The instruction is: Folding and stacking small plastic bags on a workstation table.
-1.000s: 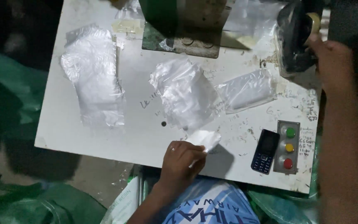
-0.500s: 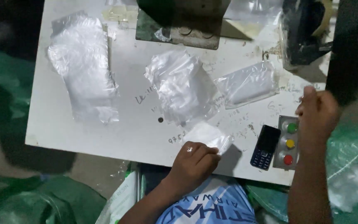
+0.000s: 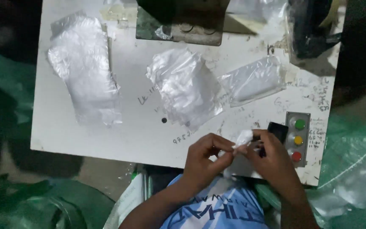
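A small, crumpled piece of thin white plastic film [image 3: 242,138] is pinched between both hands at the near edge of a white work table [image 3: 136,140], seen from above. The left hand [image 3: 206,159] grips its lower part with curled fingers; the right hand [image 3: 272,161] closes on its upper end, so both hands are holding it. The piece looks only partly opened or folded, so the handling seems to be midway.

Just beyond the hands lies a loose heap of clear plastic bags [image 3: 187,87]. To the right of that is a flatter clear pouch [image 3: 253,80], and well to the left a long pile of clear bags [image 3: 83,70].

Touching the right hand's far side is a small black phone [image 3: 278,129], beside a grey panel with green, yellow and red buttons [image 3: 298,138].
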